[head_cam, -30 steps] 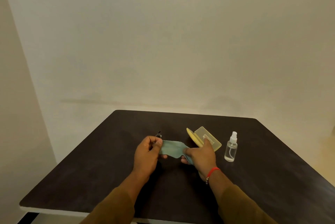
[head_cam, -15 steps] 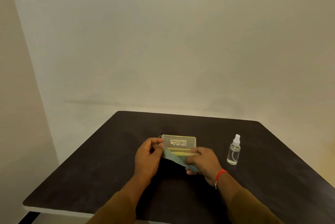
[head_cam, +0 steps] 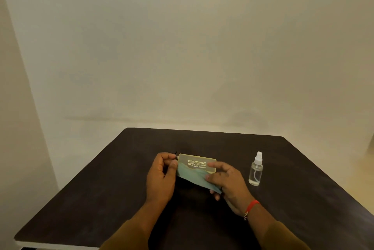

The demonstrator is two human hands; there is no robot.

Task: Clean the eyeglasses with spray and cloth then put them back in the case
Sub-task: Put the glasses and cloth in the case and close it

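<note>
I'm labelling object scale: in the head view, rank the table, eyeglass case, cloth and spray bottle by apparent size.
1. table
2. eyeglass case and cloth: about alike, each partly covered, so not ranked apart
3. spray bottle, smallest

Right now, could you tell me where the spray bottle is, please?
In the head view, the spray bottle stands upright on the dark table, right of the right hand.

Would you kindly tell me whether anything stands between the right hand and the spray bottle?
Nothing visible does: only dark tabletop separates the right hand from the spray bottle, which stands upright to its right. That hand is occupied, though, pinching the green cloth.
</note>
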